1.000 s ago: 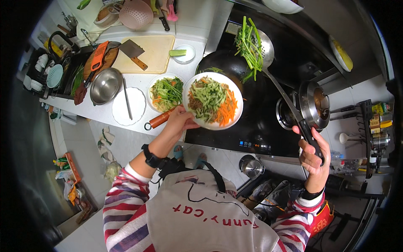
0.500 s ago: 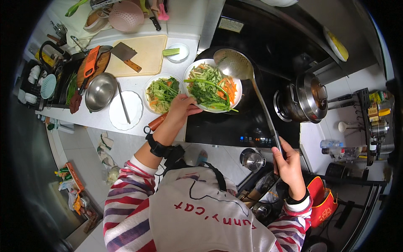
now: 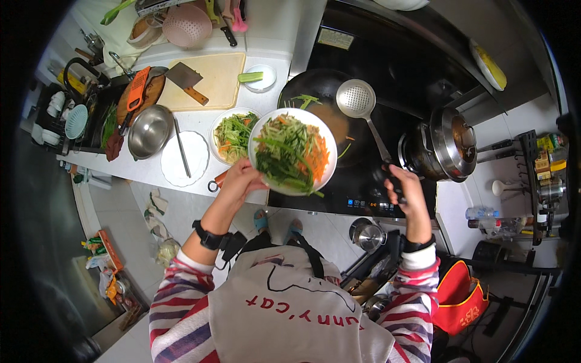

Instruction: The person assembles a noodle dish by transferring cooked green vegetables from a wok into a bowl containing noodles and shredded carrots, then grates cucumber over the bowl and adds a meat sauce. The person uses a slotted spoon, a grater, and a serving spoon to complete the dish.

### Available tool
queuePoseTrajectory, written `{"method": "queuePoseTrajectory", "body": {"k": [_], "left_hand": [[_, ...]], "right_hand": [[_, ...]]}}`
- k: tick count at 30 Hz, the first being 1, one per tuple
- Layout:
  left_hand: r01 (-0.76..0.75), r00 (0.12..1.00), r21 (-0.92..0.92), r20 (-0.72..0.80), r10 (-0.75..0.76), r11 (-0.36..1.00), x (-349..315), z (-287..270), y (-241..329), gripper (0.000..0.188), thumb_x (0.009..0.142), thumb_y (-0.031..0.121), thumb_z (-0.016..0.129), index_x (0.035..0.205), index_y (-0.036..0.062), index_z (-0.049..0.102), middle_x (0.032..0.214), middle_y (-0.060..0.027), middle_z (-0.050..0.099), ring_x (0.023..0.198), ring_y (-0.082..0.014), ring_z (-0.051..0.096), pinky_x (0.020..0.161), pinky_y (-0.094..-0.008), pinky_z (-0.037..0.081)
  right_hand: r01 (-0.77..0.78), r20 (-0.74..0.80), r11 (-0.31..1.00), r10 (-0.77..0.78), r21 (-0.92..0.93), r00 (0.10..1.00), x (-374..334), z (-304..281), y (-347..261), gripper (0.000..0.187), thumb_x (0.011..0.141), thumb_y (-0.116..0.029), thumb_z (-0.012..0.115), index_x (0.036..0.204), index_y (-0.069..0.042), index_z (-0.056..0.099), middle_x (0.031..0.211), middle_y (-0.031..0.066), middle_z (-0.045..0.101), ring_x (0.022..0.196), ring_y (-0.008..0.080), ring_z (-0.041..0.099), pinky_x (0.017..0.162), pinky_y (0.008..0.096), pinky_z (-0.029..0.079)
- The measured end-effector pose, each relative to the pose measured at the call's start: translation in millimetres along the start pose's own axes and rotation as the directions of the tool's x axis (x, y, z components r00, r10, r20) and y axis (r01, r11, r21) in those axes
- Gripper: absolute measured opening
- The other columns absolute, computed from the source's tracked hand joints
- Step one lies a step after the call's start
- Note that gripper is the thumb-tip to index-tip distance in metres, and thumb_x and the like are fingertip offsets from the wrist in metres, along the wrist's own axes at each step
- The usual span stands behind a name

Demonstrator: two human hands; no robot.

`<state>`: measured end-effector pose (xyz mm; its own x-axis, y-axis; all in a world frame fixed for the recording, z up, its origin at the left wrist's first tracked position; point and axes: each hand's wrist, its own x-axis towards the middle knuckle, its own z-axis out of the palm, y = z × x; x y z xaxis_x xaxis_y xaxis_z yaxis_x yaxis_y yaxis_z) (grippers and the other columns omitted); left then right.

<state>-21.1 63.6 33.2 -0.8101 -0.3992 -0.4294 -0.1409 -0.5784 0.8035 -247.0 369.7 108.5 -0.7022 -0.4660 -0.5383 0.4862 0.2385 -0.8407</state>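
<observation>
One round white plate [image 3: 320, 123], heaped with dark-green leafy stalks [image 3: 283, 172], pale-green shreds [image 3: 290, 134] and orange strips [image 3: 321, 158], is gripped by its near-left rim in my left hand [image 3: 240, 180], at the near side of a round black wok [image 3: 315, 83]. My right hand [image 3: 408, 189] is closed around a long-handled, perforated steel skimmer [image 3: 356, 98], its head over the wok.

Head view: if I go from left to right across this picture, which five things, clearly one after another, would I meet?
Pale-green oval basket, round shiny steel bowl, round white plate held in the left hand, perforated round head of the steel skimmer, lidded steel pot.
</observation>
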Motion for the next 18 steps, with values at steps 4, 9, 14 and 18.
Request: {"method": "queuePoseTrajectory", "body": {"k": [4,9,14,18], "left_hand": [[0.008,1.000,0.035,0.018,-0.009,0.999,-32.6,-16.9,-13.2,0.027,0.079,-0.001,0.052,0.106,-0.0022,0.049,0.098,-0.0128,0.062,0.084,-0.0198,0.064,0.072,-0.0323,0.056],[0.163,0.987,0.015,-0.002,-0.163,0.987,-60.3,-40.2,-41.3,0.034,0.079,-0.003,0.052,0.112,0.0000,0.049,0.102,-0.0100,0.062,0.086,-0.0175,0.064,0.069,-0.0299,0.056],[0.186,0.982,0.008,-0.010,-0.186,0.982,-70.2,-56.5,-69.4,0.032,0.079,-0.003,0.053,0.110,0.0021,0.051,0.101,-0.0085,0.062,0.087,-0.0165,0.063,0.071,-0.0303,0.055],[0.174,0.985,0.014,-0.019,-0.174,0.985,-70.8,-63.4,-78.9,0.034,0.079,-0.003,0.053,0.113,0.0028,0.051,0.100,-0.0079,0.062,0.086,-0.0156,0.062,0.070,-0.0277,0.053]], "right_hand": [[0.175,-0.089,0.866,-0.244,-0.469,0.966,55.3,30.1,22.1,0.024,0.092,-0.020,0.052,0.094,0.003,0.059,0.055,0.0086,0.053,0.032,0.0147,0.048,0.032,0.0282,0.036],[0.203,-0.053,0.458,-0.486,-0.866,0.872,84.4,46.8,40.7,0.038,0.087,-0.025,0.056,0.114,0.001,0.057,0.079,0.0291,0.061,0.071,0.0401,0.063,0.067,0.0441,0.051],[0.286,0.121,0.368,-0.412,-0.884,0.903,53.3,36.0,43.4,0.036,0.084,-0.024,0.059,0.112,-0.001,0.059,0.082,0.0290,0.060,0.082,0.0427,0.060,0.073,0.0452,0.049],[0.357,0.214,0.290,-0.425,-0.888,0.879,21.2,13.8,24.8,0.037,0.081,-0.017,0.064,0.112,0.001,0.059,0.082,0.0271,0.061,0.077,0.0391,0.062,0.068,0.0403,0.050]]}}
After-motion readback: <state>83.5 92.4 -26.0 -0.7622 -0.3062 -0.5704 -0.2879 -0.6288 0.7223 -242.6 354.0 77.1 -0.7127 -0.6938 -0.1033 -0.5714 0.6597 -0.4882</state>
